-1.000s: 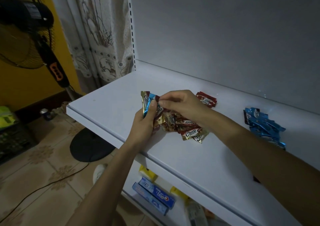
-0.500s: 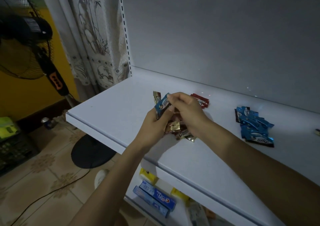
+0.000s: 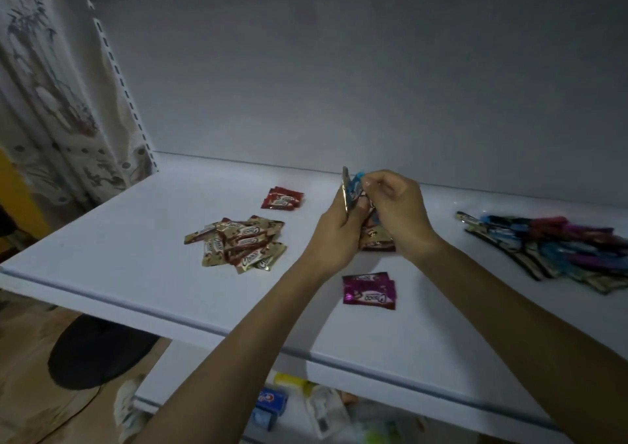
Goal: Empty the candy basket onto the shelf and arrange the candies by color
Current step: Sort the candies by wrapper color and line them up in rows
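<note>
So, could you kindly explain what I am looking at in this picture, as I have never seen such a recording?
There is no machine here: a person wears a camera on the head, looking forward and down, so the two bare arms are their own. They stand at a white shelf. On it lie a pile of gold-brown candies, red candies behind it, magenta candies near the front, and a blurred mixed pile at the right. The left hand grips a small bunch of candies; the right hand pinches a blue candy at its top.
</note>
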`<control>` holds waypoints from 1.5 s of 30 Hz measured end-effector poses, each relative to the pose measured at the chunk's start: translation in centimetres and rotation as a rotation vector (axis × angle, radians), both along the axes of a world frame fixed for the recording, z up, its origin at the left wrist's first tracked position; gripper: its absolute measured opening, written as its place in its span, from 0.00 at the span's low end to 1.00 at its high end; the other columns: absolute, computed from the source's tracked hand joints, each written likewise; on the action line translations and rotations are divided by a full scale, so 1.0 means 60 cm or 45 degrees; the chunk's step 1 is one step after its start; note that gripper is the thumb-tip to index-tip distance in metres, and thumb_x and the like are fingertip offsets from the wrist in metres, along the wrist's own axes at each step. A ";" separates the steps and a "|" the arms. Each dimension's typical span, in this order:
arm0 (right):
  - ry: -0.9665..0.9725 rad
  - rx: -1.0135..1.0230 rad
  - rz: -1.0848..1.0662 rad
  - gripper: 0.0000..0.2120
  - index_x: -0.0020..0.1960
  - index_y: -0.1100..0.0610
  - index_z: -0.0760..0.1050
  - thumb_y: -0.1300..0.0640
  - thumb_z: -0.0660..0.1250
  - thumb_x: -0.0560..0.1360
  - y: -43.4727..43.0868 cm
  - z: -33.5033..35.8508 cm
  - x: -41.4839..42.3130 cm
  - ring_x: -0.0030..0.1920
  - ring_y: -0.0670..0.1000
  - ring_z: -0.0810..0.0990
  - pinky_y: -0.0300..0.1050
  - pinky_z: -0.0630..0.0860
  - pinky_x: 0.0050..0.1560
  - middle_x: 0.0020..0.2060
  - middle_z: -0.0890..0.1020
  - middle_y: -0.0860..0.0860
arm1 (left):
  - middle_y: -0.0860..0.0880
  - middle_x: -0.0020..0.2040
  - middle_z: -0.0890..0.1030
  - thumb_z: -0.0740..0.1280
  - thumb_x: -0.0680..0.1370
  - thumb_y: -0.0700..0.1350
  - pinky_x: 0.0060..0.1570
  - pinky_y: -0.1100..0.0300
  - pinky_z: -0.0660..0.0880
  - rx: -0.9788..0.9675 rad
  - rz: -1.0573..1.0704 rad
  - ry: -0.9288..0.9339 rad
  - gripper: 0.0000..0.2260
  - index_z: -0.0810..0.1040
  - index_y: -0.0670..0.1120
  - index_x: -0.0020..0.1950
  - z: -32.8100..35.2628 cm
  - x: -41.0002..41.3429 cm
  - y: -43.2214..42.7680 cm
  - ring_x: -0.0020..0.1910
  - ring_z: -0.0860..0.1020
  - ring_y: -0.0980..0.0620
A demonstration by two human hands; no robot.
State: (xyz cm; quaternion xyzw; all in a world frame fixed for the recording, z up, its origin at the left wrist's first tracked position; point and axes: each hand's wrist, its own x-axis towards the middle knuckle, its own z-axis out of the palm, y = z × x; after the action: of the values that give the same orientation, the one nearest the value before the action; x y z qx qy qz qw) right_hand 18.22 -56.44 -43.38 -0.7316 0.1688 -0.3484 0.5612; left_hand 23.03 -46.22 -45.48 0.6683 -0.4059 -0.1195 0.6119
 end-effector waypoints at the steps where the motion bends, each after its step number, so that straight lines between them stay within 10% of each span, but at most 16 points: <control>1: 0.003 -0.061 -0.049 0.07 0.46 0.59 0.78 0.61 0.62 0.79 -0.015 -0.001 -0.007 0.37 0.46 0.78 0.38 0.76 0.39 0.38 0.81 0.50 | 0.53 0.39 0.78 0.55 0.84 0.47 0.36 0.60 0.75 0.031 -0.045 -0.016 0.15 0.67 0.46 0.70 0.003 -0.009 -0.011 0.34 0.78 0.60; 13: 0.583 -0.295 -0.188 0.06 0.44 0.53 0.78 0.54 0.65 0.77 -0.129 -0.089 0.004 0.43 0.50 0.79 0.44 0.75 0.44 0.45 0.82 0.51 | 0.52 0.28 0.67 0.54 0.84 0.47 0.29 0.60 0.64 0.336 0.115 0.156 0.15 0.66 0.46 0.38 -0.049 0.039 0.003 0.27 0.65 0.54; 25: 0.569 -0.404 -0.369 0.09 0.44 0.54 0.75 0.49 0.66 0.76 -0.171 -0.106 0.015 0.39 0.50 0.77 0.42 0.72 0.39 0.39 0.78 0.49 | 0.34 0.42 0.82 0.50 0.85 0.52 0.20 0.68 0.63 0.600 -0.116 0.126 0.23 0.75 0.44 0.38 -0.041 0.057 -0.050 0.19 0.69 0.58; 35: 0.585 -0.180 -0.188 0.09 0.57 0.58 0.75 0.58 0.64 0.78 -0.199 -0.118 0.020 0.44 0.57 0.81 0.47 0.80 0.34 0.53 0.78 0.56 | 0.54 0.29 0.72 0.52 0.84 0.51 0.30 0.67 0.65 0.497 0.015 -0.014 0.18 0.76 0.42 0.46 -0.048 0.066 -0.090 0.26 0.71 0.62; 39: 0.408 -0.386 -0.255 0.10 0.49 0.61 0.78 0.54 0.63 0.79 -0.176 -0.099 -0.005 0.45 0.53 0.80 0.42 0.75 0.45 0.46 0.83 0.56 | 0.55 0.28 0.73 0.54 0.84 0.50 0.25 0.72 0.64 0.393 -0.058 0.088 0.17 0.76 0.40 0.50 -0.041 0.056 -0.078 0.21 0.70 0.64; 45: 0.270 0.132 0.334 0.12 0.46 0.62 0.78 0.53 0.65 0.77 -0.072 -0.011 -0.025 0.32 0.52 0.73 0.37 0.72 0.31 0.33 0.78 0.53 | 0.55 0.24 0.71 0.53 0.84 0.52 0.23 0.66 0.62 0.385 -0.419 0.229 0.18 0.75 0.44 0.43 -0.004 0.032 -0.036 0.22 0.65 0.58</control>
State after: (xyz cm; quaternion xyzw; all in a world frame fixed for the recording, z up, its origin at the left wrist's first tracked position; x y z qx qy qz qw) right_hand 16.75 -60.76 -44.02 -0.7501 0.1477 -0.1839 0.6179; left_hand 24.96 -48.36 -45.69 0.6638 -0.4307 -0.3360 0.5108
